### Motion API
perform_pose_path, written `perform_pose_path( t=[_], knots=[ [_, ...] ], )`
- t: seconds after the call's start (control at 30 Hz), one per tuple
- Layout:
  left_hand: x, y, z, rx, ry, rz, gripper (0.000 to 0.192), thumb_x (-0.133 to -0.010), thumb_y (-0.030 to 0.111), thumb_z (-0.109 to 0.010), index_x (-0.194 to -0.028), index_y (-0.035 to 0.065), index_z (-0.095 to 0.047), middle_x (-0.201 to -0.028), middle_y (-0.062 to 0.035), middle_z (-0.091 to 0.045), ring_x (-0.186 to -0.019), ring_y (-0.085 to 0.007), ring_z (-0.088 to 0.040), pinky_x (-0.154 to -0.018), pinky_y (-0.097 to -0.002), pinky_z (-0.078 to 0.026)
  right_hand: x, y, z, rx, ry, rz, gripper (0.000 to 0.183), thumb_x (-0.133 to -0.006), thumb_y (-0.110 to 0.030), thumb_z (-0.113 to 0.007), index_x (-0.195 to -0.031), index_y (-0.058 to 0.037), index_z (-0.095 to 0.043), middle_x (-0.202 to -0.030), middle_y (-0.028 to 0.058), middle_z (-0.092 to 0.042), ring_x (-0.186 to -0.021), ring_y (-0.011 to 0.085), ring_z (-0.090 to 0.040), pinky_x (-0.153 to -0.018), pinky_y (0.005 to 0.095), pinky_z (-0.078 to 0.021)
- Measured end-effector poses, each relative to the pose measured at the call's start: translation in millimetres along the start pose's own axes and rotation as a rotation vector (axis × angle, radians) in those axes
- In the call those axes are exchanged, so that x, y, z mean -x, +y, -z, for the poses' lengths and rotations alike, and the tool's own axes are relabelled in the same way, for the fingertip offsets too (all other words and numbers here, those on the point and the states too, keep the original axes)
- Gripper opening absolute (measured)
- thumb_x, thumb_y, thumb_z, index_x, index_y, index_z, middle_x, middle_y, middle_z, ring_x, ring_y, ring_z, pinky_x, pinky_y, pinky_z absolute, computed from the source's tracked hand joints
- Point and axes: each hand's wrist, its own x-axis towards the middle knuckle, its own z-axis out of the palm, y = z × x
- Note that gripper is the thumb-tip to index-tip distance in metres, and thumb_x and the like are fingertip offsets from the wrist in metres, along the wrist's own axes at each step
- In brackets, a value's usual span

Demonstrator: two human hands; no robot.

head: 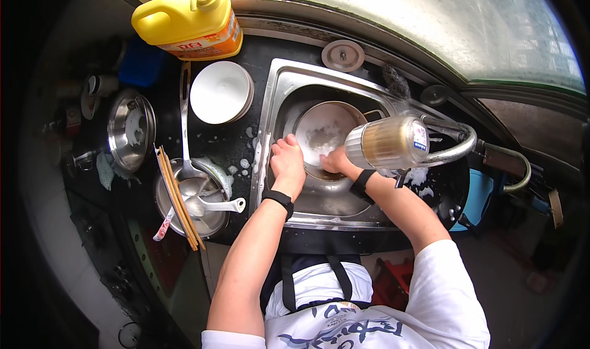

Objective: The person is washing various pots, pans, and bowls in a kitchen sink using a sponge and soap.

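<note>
A metal pot with cloudy water in it sits in the stainless steel sink. A loop handle sticks out from its far right side. My left hand grips the pot's left rim, fingers curled at the edge. Inside the pot, near its front wall, is my right hand; its fingertips are partly lost in the water, and whether they hold anything cannot be made out. The faucet's clear filter hangs over the pot's right side, covering part of that rim from view.
Left of the sink stand stacked white bowls, a yellow detergent jug, and a soapy pot with a ladle, spoons and chopsticks. A steel basin is farther left. A black wok lies right, beyond the faucet.
</note>
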Motion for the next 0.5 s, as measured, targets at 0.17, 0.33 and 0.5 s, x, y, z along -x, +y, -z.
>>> perform_pose_path(
  t=[0.17, 0.33, 0.5],
  knots=[
    [-3, 6, 5, 0.000, -0.007, -0.009, 0.024, -0.078, 0.011, -0.059, -0.097, 0.0053, -0.045, -0.091, -0.0090, -0.052, -0.087, -0.0209, -0.055, -0.059, -0.0265, -0.054, -43, -26, -10, 0.017, -0.271, -0.197, 0.060, -0.088, -0.046, -0.025, -0.107, 0.0005, -0.057, -0.111, 0.0230, -0.055, -0.109, 0.0368, -0.048, -0.095, 0.0411, -0.0353],
    [0, -3, -7, 0.049, -0.043, 0.045, 0.038, -0.070, 0.009, -0.066, -0.099, 0.0036, -0.043, -0.094, -0.0116, -0.052, -0.091, -0.0246, -0.055, -0.063, -0.0301, -0.055, -46, -108, 10, -1.279, -0.196, -0.316, 0.045, -0.088, -0.038, -0.029, -0.104, 0.0015, -0.045, -0.098, 0.0155, -0.053, -0.090, 0.0273, -0.053, -0.086, 0.0428, -0.0428],
    [2, -4, -10, -0.058, 0.018, 0.037, 0.021, -0.078, 0.013, -0.058, -0.094, 0.0058, -0.045, -0.087, -0.0086, -0.053, -0.085, -0.0212, -0.056, -0.056, -0.0272, -0.054, -50, -115, 6, -1.569, -0.017, -0.165, 0.045, -0.091, -0.036, -0.030, -0.111, -0.0003, -0.047, -0.109, 0.0147, -0.053, -0.099, 0.0283, -0.054, -0.091, 0.0413, -0.0415]
  ],
)
